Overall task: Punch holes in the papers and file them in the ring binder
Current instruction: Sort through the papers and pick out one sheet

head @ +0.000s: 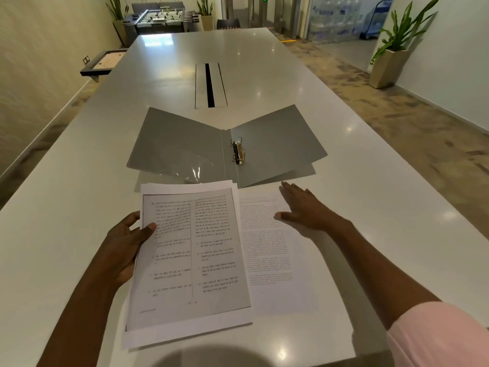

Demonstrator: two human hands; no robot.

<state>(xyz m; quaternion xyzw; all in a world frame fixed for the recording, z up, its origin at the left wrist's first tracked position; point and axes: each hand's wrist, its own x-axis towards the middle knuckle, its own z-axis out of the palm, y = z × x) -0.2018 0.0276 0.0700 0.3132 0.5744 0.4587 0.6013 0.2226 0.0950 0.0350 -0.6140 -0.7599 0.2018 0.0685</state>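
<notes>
A grey ring binder (pixel 275 139) lies open on the white table (pixel 370 197), its metal ring mechanism (pixel 238 152) in the middle with the rings apart. In front of it my left hand (pixel 127 245) grips the left edge of a stack of printed papers (pixel 193 258), thumb on top. To the right a single printed sheet (pixel 267 250) lies flat on the table. My right hand (pixel 307 207) rests flat on that sheet's upper right part, fingers spread. No hole punch is in view.
A cable slot (pixel 211 86) runs down the table's middle beyond the binder. A framed board (pixel 102 63) sticks out from the left wall. Potted plants stand at the right wall (pixel 391 62) and far end, near a foosball table (pixel 158 18).
</notes>
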